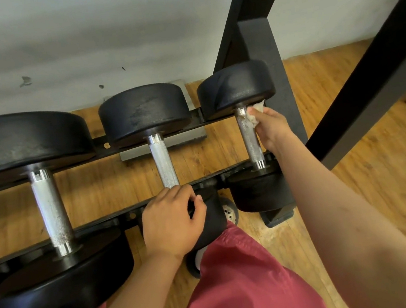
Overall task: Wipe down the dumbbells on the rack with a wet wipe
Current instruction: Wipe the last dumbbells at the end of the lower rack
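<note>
Closest in, the left hand [172, 219] was curled over the near head of the middle dumbbell [163, 162], gripping it. Out at 1 o'clock the right hand [270, 128] pinched the wet wipe [254, 114] against the far end of the right dumbbell [250, 146] handle. It lay near-to-far on the rack [107, 152], so I'd guess the next stroke pulls back toward 6 o'clock.

The person wears loose trousers [243, 292] of dusty red, a thin fabric with a faint sheen and soft folds over both legs. Both forearms are bare down to the left hand [172, 219] and the right hand [271, 127].
</note>
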Action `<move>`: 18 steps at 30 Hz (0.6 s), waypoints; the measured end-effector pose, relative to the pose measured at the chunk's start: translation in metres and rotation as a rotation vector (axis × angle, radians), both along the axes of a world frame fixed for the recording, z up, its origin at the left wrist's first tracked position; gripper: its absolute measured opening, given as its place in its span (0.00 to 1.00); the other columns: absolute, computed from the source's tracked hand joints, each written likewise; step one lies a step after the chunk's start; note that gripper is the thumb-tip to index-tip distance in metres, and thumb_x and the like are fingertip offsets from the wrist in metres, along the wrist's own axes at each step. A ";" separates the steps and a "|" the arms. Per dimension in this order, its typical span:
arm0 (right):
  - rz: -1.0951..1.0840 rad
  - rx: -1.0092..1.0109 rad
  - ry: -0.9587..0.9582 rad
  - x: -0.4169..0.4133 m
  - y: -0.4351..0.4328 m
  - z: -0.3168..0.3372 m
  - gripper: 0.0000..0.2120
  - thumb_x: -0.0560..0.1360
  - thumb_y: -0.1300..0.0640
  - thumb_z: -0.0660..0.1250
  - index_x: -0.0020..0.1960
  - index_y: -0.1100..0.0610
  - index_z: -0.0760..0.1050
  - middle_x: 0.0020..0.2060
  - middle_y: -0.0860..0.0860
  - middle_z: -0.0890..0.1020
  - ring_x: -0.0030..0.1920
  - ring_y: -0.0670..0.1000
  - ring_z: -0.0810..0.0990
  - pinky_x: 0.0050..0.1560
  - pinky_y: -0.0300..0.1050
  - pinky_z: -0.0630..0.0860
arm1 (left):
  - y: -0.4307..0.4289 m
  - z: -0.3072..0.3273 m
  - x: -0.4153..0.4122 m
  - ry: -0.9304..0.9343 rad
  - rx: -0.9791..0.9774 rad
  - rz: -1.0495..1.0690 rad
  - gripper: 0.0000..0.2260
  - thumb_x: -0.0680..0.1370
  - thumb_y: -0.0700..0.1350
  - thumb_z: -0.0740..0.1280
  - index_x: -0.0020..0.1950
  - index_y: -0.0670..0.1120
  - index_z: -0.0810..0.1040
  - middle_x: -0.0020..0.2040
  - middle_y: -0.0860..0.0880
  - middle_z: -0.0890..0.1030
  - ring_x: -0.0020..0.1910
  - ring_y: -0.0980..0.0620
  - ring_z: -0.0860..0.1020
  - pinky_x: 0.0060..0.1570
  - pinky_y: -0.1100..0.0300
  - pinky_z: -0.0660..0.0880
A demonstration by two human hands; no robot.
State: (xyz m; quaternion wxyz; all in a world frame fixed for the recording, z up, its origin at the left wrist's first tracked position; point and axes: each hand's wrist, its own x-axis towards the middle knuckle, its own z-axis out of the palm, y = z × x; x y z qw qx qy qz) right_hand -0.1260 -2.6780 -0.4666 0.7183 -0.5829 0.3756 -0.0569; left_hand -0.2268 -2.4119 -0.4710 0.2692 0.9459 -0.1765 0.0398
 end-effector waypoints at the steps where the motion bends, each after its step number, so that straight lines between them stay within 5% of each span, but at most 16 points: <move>1: -0.005 0.018 0.006 0.000 0.001 0.000 0.07 0.75 0.61 0.72 0.51 0.58 0.75 0.40 0.52 0.83 0.39 0.47 0.83 0.40 0.41 0.78 | 0.000 0.000 0.000 -0.002 0.000 -0.002 0.12 0.75 0.52 0.57 0.36 0.50 0.75 0.32 0.55 0.76 0.32 0.53 0.75 0.30 0.62 0.62; 8: 0.138 -0.301 0.034 -0.008 -0.001 0.011 0.05 0.77 0.55 0.69 0.44 0.55 0.77 0.47 0.54 0.84 0.49 0.50 0.82 0.50 0.42 0.79 | 0.001 0.001 0.000 0.002 -0.003 -0.007 0.12 0.75 0.52 0.57 0.36 0.50 0.75 0.32 0.56 0.76 0.32 0.53 0.76 0.30 0.62 0.63; 13: 0.251 -0.449 0.015 -0.023 -0.003 0.012 0.12 0.77 0.62 0.68 0.60 0.58 0.77 0.52 0.53 0.83 0.52 0.47 0.82 0.54 0.40 0.79 | 0.000 0.000 0.000 0.003 0.001 -0.012 0.12 0.75 0.52 0.57 0.36 0.50 0.75 0.32 0.55 0.76 0.32 0.53 0.75 0.30 0.62 0.63; 18: 0.176 -0.711 -0.010 -0.026 0.003 0.011 0.16 0.74 0.62 0.69 0.43 0.42 0.69 0.47 0.55 0.84 0.47 0.51 0.84 0.49 0.54 0.82 | 0.000 0.000 0.000 0.006 0.010 -0.013 0.12 0.75 0.52 0.56 0.36 0.50 0.75 0.31 0.56 0.75 0.31 0.54 0.75 0.30 0.62 0.64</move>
